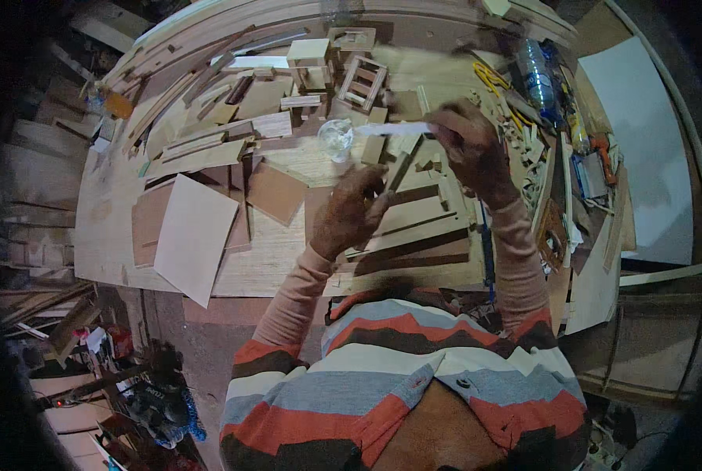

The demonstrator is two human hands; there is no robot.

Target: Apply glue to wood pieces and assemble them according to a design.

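Note:
Between the fingers of my left hand (pixel 349 210) is a narrow wooden strip (pixel 399 171), tilted up and to the right over the table. My right hand (pixel 470 145) is closed on the right end of a thin whitish stick (pixel 394 128), smeared by motion. This stick points left toward a small clear cup (pixel 336 140) with white stuff in it; whether its tip touches the cup I cannot tell. Just beyond my left hand lies a wooden block (pixel 375 141). Below both hands are flat wooden pieces (pixel 413 224) with dark gaps between them.
Small wooden frames (pixel 362 83) stand at the back of the table. Long strips (pixel 202 149) and thin panels (pixel 197 235) lie to the left. A plastic bottle (pixel 537 78), a yellow cord (pixel 492 78) and a heap of wood scraps (pixel 527 161) crowd the right side.

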